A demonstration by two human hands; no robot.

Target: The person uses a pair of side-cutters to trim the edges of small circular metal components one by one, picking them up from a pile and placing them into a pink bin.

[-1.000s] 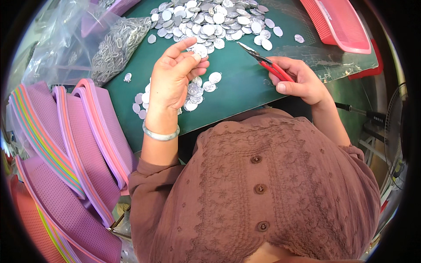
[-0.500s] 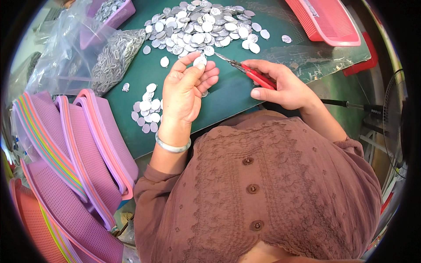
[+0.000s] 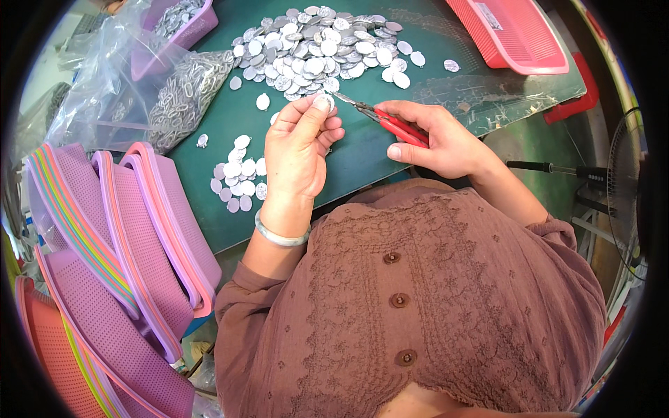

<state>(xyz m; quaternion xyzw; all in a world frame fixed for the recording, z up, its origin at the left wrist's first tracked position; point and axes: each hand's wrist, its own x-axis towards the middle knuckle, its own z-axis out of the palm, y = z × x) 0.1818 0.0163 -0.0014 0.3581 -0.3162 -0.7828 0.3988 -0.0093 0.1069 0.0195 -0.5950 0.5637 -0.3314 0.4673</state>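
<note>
Item one: we record a small oval silver disc, held up over the near middle of the table. It sits pinched between thumb and fingers of the left hand, whose remaining fingers curl loosely; we list a pale bracelet at its wrist.

Item two: pliers with red handles, held in the right hand, thumb along the near side. Their slim tips point left, at the disc's right edge; we cannot tell whether they touch it or how far they are parted.

Around these, we count as one lot a large heap of like discs on the far middle of the green table, and as another a small cluster of discs, left of the left hand. A few strays lie between and beside them.

Far left, we enter a clear plastic bag of metal links, next to a purple basket with grey metal pieces. Far right, a pink basket. Near left, we note nested purple baskets, rims striped in several colours. Right, beyond the table, a fan.
</note>
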